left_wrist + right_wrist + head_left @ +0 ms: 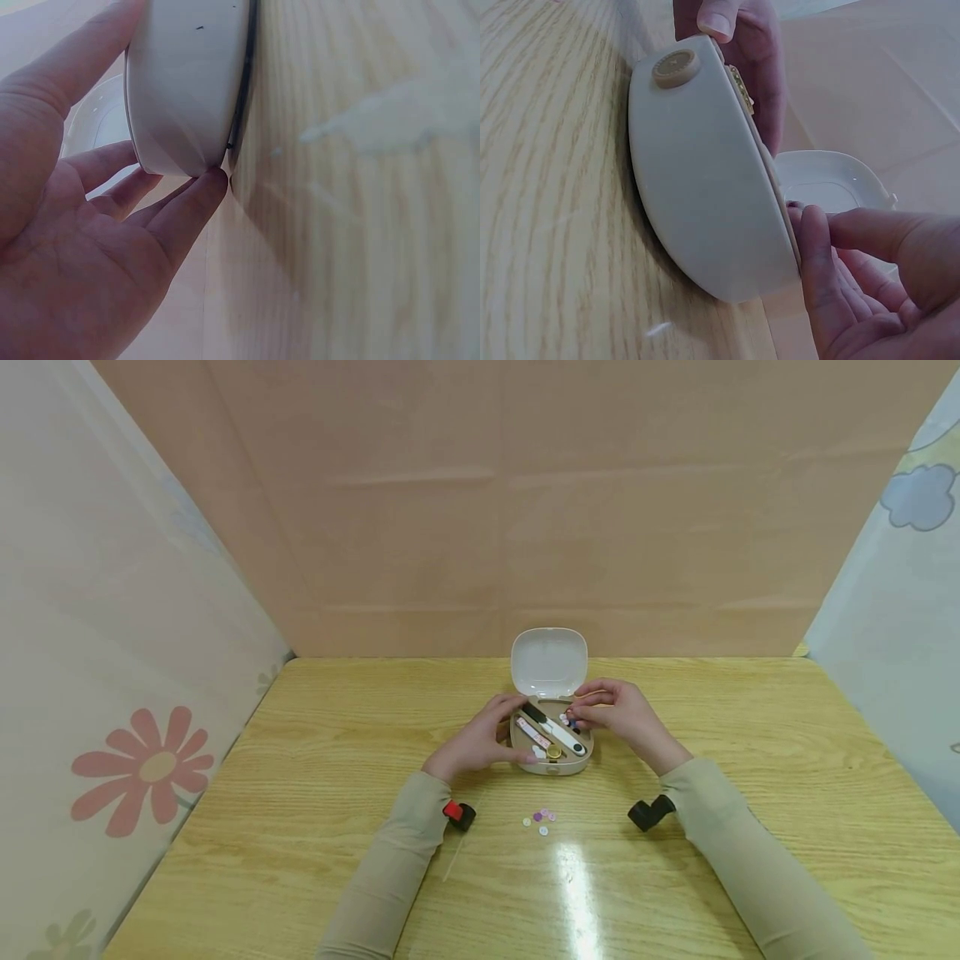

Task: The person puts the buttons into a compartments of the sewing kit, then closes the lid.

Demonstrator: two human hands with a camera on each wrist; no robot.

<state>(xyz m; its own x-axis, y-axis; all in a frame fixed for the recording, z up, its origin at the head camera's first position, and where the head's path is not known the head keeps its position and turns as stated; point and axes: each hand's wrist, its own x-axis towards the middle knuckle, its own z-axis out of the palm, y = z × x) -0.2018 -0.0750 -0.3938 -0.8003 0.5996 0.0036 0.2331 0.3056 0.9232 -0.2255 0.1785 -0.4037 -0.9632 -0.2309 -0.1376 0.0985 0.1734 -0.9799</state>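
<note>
Case: a white hinged case [566, 768] stands on the wood-grained bench [337, 735], between the two hands.
Lid: raised at the back, the white lid [550, 662] shows its inner face to the front.
Left hand: the left hand [483, 739] grips the case at its left side, spread about as wide as the case is deep there; the thumb lies on the front rim and the fingers curl round towards the back.
Right hand: the right hand [617, 714] is over the right side of the case, thumb and forefinger brought together, pinching a small dark piece [795, 204] at their tips; it is too small to identify.
Clasp: a round tan knob [673, 69] sits on the front wall.
Diagonal tool: a white tool [561, 738] with a black end lies slantwise in the tan insert [528, 749].
Left part of the insert: a pink-and-white patterned strip [533, 732] runs beside the tool; nearer the front are a small white piece [538, 752] and a round gold piece [554, 751].
Buttons: a loose group, white [543, 831], pale yellow [527, 822], purple [537, 817] and pink [552, 817], lies in front of the case.
Backdrop: a peach-brown cloth [420, 527] hangs behind the bench.
</note>
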